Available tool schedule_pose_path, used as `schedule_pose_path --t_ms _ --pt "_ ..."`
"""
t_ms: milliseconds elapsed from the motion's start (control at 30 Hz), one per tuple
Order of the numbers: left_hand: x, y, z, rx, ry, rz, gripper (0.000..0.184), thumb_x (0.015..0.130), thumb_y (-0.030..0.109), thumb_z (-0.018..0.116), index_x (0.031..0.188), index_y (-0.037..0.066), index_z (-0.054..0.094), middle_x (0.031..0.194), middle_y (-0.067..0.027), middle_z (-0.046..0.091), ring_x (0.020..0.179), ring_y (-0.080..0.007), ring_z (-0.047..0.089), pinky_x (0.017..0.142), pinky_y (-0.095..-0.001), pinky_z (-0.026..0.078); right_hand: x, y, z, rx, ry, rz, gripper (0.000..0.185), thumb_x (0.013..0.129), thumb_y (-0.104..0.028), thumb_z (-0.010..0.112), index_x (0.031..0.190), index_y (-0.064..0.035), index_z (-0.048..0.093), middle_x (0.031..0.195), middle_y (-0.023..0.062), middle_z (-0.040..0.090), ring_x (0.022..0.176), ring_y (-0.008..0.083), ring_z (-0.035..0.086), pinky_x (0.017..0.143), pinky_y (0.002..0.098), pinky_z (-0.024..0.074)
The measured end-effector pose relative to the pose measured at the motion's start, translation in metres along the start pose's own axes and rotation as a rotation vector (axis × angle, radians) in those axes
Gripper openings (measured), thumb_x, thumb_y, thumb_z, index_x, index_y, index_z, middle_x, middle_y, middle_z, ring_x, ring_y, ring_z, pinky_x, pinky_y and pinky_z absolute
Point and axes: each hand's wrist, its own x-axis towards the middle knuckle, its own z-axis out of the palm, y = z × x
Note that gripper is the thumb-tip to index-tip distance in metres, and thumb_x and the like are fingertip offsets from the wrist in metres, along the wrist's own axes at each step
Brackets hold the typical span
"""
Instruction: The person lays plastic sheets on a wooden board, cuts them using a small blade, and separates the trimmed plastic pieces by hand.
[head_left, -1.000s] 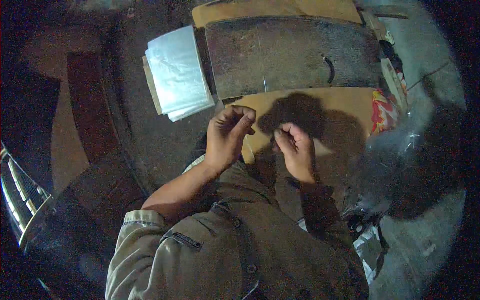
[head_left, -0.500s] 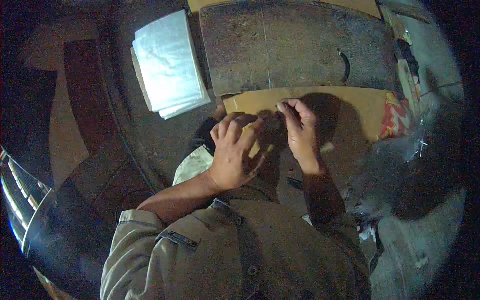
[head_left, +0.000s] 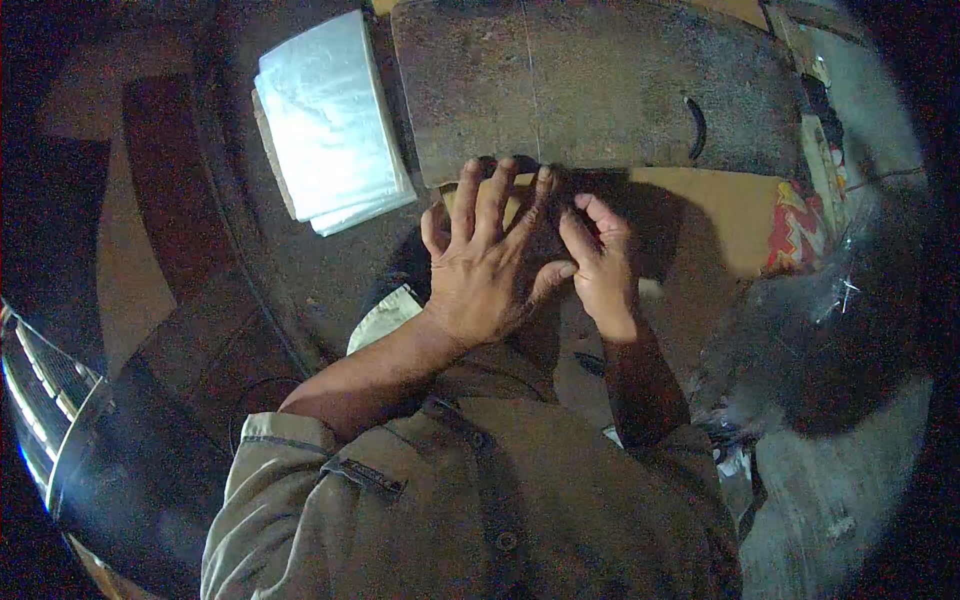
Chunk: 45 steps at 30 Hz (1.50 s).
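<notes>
My left hand (head_left: 480, 265) is spread flat, its fingertips at the near edge of a worn, dark wooden board (head_left: 600, 90). Its thumb reaches toward my right hand (head_left: 605, 265), which is closed with thumb and forefinger curled close together. Whatever lies between those fingertips, if anything, is too dark and small to make out. Both hands are over a tan sheet like cardboard (head_left: 730, 215), partly covered by their shadow. A black curved strip (head_left: 695, 128) lies on the board.
A stack of shiny clear plastic sheets (head_left: 335, 125) lies left of the board. At the right is a red, yellow and white packet (head_left: 793, 228), with crumpled clear plastic (head_left: 840, 300) below it. A ribbed, light-edged object (head_left: 50, 400) stands at far left.
My left hand has gone from curled fingers to spread ones and reached forward to the board's edge. My right hand has stayed nearly in place, with its fingers shifted slightly.
</notes>
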Motion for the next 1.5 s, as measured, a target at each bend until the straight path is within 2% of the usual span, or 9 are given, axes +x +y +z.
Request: schedule_pose_path --t_ms 167,400,467,600,633,867,1200,1300,1500 --pt "0.001 0.000 0.002 0.007 0.008 0.000 0.076 0.079 0.065 0.046 0.142 0.026 0.030 0.146 -0.0127 0.024 0.133 -0.0385 0.021 0.094 -0.0622 0.021 0.003 0.015 -0.006 0.035 -0.049 0.091 0.033 0.084 -0.020 0.064 0.108 0.0019 0.057 0.099 0.0105 0.061 0.093 0.0185 0.055 0.086 0.0302 0.0411" --pt "0.001 0.003 0.004 0.062 0.016 0.004 0.075 0.080 0.066 0.044 0.142 0.026 0.030 0.146 -0.0121 0.024 0.133 -0.0391 0.020 0.095 -0.0611 0.020 0.003 -0.015 -0.013 0.010 0.069 0.013 0.018 0.089 -0.019 0.060 0.101 -0.0053 0.057 0.081 -0.0009 0.058 0.068 0.0035 0.050 0.058 0.0185 0.0385" --pt "0.001 0.003 0.005 0.046 0.022 -0.001 0.075 0.080 0.066 0.044 0.142 0.026 0.030 0.146 -0.0121 0.023 0.133 -0.0393 0.020 0.095 -0.0613 0.020 0.012 -0.013 -0.018 -0.006 0.217 -0.193 0.017 0.089 -0.017 0.060 0.100 -0.0049 0.057 0.087 -0.0015 0.058 0.066 0.0018 0.049 0.057 0.0171 0.0387" --pt "0.001 0.003 0.008 -0.026 0.043 -0.007 0.075 0.080 0.066 0.044 0.142 0.026 0.029 0.146 -0.0122 0.023 0.133 -0.0397 0.020 0.095 -0.0621 0.021 0.039 -0.031 -0.046 -0.454 0.482 -0.529 0.026 0.088 -0.022 0.061 0.104 -0.0023 0.055 0.099 0.0063 0.059 0.088 0.0132 0.054 0.078 0.0271 0.0440" --pt "0.001 0.003 0.007 -0.024 0.043 -0.007 0.075 0.080 0.066 0.044 0.142 0.026 0.029 0.146 -0.0122 0.023 0.133 -0.0397 0.020 0.095 -0.0621 0.021 0.040 -0.038 -0.047 -0.304 0.514 -0.328 0.033 0.087 -0.024 0.062 0.109 -0.0015 0.054 0.106 0.0118 0.058 0.097 0.0217 0.054 0.087 0.0331 0.0416" --pt "0.002 0.005 0.005 -0.004 0.019 -0.022 0.075 0.080 0.065 0.046 0.142 0.026 0.029 0.146 -0.0118 0.023 0.132 -0.0399 0.020 0.094 -0.0628 0.021 0.085 -0.037 -0.073 -0.694 0.648 -0.418 0.043 0.087 -0.033 0.060 0.114 -0.0006 0.052 0.110 0.0173 0.058 0.103 0.0302 0.055 0.088 0.0383 0.0426" --pt "0.001 0.003 0.006 -0.012 0.025 -0.017 0.074 0.080 0.063 0.046 0.142 0.025 0.029 0.147 -0.0119 0.023 0.133 -0.0391 0.020 0.095 -0.0614 0.022 0.089 -0.033 -0.079 -0.649 0.581 -0.533 0.023 0.088 -0.019 0.058 0.102 -0.0009 0.056 0.099 0.0133 0.061 0.094 0.0255 0.058 0.084 0.0343 0.0438" --pt "0.001 0.002 0.006 -0.029 0.031 -0.012 0.074 0.081 0.064 0.045 0.142 0.025 0.030 0.147 -0.0120 0.023 0.133 -0.0390 0.020 0.094 -0.0611 0.022 0.057 -0.057 -0.050 -0.202 0.299 -0.369 0.016 0.085 -0.011 0.061 0.098 -0.0012 0.058 0.094 0.0088 0.063 0.089 0.0166 0.059 0.079 0.0275 0.0452" --pt "0.002 0.004 0.003 0.046 0.028 -0.010 0.076 0.080 0.065 0.045 0.142 0.025 0.029 0.147 -0.0118 0.023 0.132 -0.0383 0.022 0.093 -0.0604 0.023 0.033 -0.056 -0.016 -0.406 0.002 -0.477 0.013 0.086 -0.009 0.060 0.097 -0.0041 0.060 0.092 0.0107 0.064 0.087 0.0241 0.063 0.076 0.0297 0.0474"
